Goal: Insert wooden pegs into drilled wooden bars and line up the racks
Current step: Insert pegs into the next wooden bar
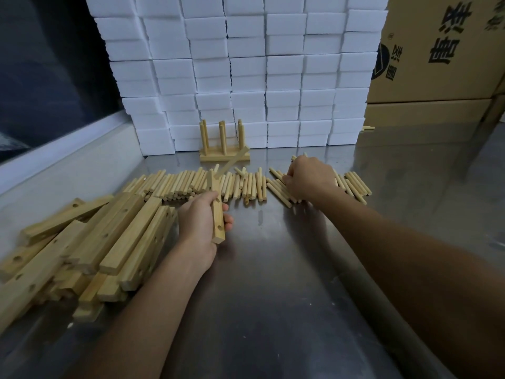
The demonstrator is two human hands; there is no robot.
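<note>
**One hand holds a bar, the other digs for pegs**

The left hand (200, 222) has its fingers curled tight around a pale wooden bar with round drilled holes (216, 212). The bar points away from the person, long way front to back. A thin peg seems to stick out of its far end, but it is blurry.

The right hand (310, 177) is curled over the row of short round wooden pegs (246, 184) lying on the shiny metal table (273, 269). It seems to be grabbing pegs, but the fingers are hidden underneath, so I cannot tell.

The pegs lie just past the bar, mostly pointing the same way. The right hand is nearer to them and must bring one left to the bar's holes.

A pile of spare wooden bars (109, 242) sits beside the left hand. One finished wooden rack with pegs standing up (224, 144) waits by the wall of white foam blocks (246, 64).
</note>
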